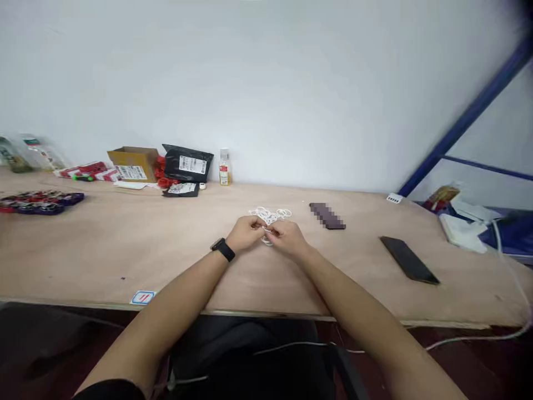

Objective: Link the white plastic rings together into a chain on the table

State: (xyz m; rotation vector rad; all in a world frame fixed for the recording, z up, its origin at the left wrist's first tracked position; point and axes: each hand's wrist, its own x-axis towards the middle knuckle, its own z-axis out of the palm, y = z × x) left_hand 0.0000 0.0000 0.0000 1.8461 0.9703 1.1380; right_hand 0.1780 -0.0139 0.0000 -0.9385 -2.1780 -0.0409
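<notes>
My left hand (246,231), with a black watch on its wrist, and my right hand (287,236) meet over the middle of the wooden table (104,250). Both have their fingers pinched together on small white rings (266,237) held between them. Just beyond the hands lies a loose pile of white rings (270,214) on the table.
A dark phone (409,259) lies to the right, a blurred dark flat object (327,215) behind the hands. At the back left stand a cardboard box (134,163), black bags (186,164) and a small bottle (225,167). Red and purple items (37,201) sit far left. Blue frame (466,116) at right.
</notes>
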